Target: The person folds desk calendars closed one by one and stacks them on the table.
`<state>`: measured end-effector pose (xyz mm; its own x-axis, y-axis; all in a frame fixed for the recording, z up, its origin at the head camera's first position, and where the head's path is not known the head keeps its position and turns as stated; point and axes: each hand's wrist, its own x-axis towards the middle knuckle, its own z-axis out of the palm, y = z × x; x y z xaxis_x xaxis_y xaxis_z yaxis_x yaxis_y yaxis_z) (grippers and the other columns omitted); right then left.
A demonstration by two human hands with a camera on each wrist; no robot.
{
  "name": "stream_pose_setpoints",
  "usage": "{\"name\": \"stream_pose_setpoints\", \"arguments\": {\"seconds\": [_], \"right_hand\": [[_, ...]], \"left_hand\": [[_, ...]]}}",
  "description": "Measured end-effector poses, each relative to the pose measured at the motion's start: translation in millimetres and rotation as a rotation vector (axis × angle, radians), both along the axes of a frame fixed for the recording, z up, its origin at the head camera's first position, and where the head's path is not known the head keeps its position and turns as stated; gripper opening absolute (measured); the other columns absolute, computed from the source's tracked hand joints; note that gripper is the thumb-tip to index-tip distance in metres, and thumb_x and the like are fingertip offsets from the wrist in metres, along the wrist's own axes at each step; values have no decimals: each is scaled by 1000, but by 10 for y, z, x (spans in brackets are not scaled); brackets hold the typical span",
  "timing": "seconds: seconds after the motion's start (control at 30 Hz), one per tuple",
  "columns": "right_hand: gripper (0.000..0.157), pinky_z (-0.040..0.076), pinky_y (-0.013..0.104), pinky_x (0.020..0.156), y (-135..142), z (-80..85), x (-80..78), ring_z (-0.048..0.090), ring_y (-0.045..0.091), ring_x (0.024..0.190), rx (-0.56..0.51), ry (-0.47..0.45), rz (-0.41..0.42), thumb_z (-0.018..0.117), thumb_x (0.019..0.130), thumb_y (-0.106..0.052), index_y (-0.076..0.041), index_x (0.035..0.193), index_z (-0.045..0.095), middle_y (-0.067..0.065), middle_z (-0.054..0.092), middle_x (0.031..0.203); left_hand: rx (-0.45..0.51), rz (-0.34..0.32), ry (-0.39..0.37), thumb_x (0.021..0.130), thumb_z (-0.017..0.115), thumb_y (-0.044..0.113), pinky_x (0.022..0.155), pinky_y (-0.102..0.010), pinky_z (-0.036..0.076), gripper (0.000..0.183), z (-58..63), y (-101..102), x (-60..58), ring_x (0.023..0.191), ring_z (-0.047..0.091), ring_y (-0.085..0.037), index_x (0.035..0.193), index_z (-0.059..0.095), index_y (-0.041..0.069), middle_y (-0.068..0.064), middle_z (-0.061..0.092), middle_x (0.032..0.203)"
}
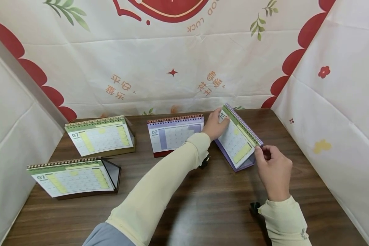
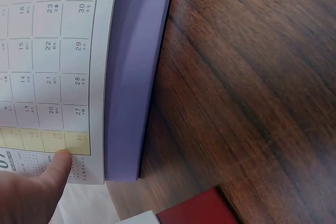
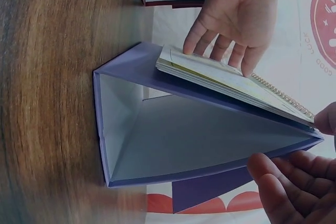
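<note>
A purple desk calendar (image 1: 236, 138) with a 07 page stands at an angle at the back right. My left hand (image 1: 216, 125) is at its left end, fingers reaching onto the page; in the left wrist view a fingertip (image 2: 62, 158) touches the yellow column. In the right wrist view the left hand (image 3: 236, 19) has its fingers extended to the page front. My right hand (image 1: 273, 171) pinches the calendar's top right corner, the thumb (image 3: 326, 119) by the spiral and fingers behind the back panel. The stand's hollow triangular end (image 3: 184, 129) faces the right wrist camera.
A red-based desk calendar (image 1: 176, 133) with a 02 page stands just left of the purple one. Two more desk calendars, the back one (image 1: 101, 136) and the front one (image 1: 73, 179), stand at the left of the wooden table (image 1: 203, 212). A printed cloth (image 1: 160, 54) hangs behind.
</note>
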<state>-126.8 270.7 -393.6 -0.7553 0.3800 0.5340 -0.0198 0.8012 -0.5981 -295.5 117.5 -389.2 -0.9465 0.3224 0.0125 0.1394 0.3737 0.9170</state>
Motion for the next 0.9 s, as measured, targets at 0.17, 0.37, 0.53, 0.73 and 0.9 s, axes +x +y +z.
{"name": "stream_pose_setpoints", "arguments": {"seconds": [0.17, 0.37, 0.53, 0.73, 0.9], "right_hand": [[30, 34, 9, 57, -15, 16, 25, 58, 24, 68, 8, -7, -5, 66, 95, -25, 4, 98, 72, 18, 69, 82], [26, 34, 9, 55, -53, 1, 46, 57, 22, 64, 40, 20, 1, 69, 94, -23, 3, 92, 73, 15, 69, 77], [22, 33, 9, 53, -85, -3, 56, 56, 20, 62, 45, 55, 14, 71, 92, -19, 3, 89, 73, 14, 68, 73], [23, 33, 9, 52, -123, -29, 75, 56, 20, 59, 46, 83, 11, 72, 92, -18, 4, 87, 72, 14, 68, 71], [24, 33, 8, 52, -141, -36, 83, 57, 21, 58, 62, 87, 5, 73, 92, -18, 5, 87, 72, 15, 68, 70]], "left_hand": [[27, -19, -19, 104, 45, 42, 98, -34, 44, 61, 11, 3, 20, 109, 52, -16, 158, 24, 23, -6, 34, 151], [34, -34, -35, 104, 45, 41, 95, -33, 45, 61, 8, -18, 33, 102, 53, -15, 158, 23, 25, -6, 36, 147], [20, -47, -39, 104, 44, 41, 105, -35, 39, 62, 12, -23, 46, 123, 48, -20, 160, 19, 25, -6, 28, 156], [26, -53, -55, 104, 43, 41, 107, -36, 37, 62, 21, -15, 57, 129, 44, -21, 160, 17, 29, -5, 24, 159], [42, -55, -59, 104, 43, 39, 101, -34, 42, 62, 9, -12, 60, 109, 50, -17, 160, 17, 29, -6, 27, 155]]}}
